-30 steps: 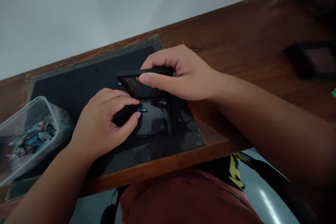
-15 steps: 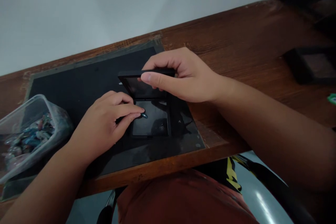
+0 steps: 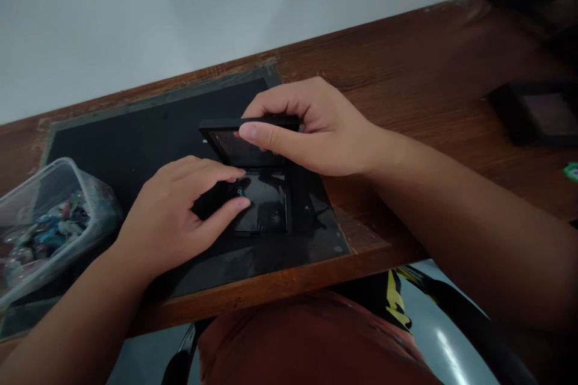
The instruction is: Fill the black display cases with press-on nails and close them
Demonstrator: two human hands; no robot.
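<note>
A black hinged case with clear film windows lies on a dark mat, its lid tilted up. My right hand grips the upper edge of that lid between thumb and fingers. Over the left side of the case's lower half is my left hand, thumb and fingers apart. Between those fingertips a small blue-green piece rests on the film; its exact kind is too small to tell.
On the left stands a clear plastic tub with many small shiny pieces. The dark mat covers part of the wooden table. Another black frame-like case lies at the right, with dark objects behind it.
My left thumb and fingers have spread apart and let go of the small blue-green piece, which now lies on the film. My right hand still holds the lid up.
</note>
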